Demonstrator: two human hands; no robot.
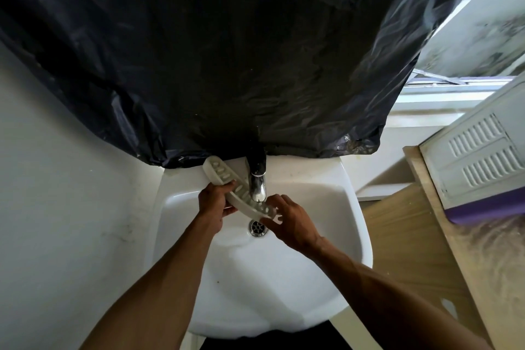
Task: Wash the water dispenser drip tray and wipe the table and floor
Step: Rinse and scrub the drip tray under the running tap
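1. Evidently the washing step was in hand: the left hand (216, 203) gripped the tray (219, 171) mid-length, and the right hand (291, 223) pinched its lower end, just below the tap (258, 187).
2. The next move likely called for rubbing the slots under water.

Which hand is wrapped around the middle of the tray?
The left hand, gripping the drip tray beside the faucet; the right hand holds only its lower end.

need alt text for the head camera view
A person's left hand and right hand hold a long white slotted plastic drip tray under a chrome tap, over a white ceramic sink. Black plastic sheeting hangs behind the sink.
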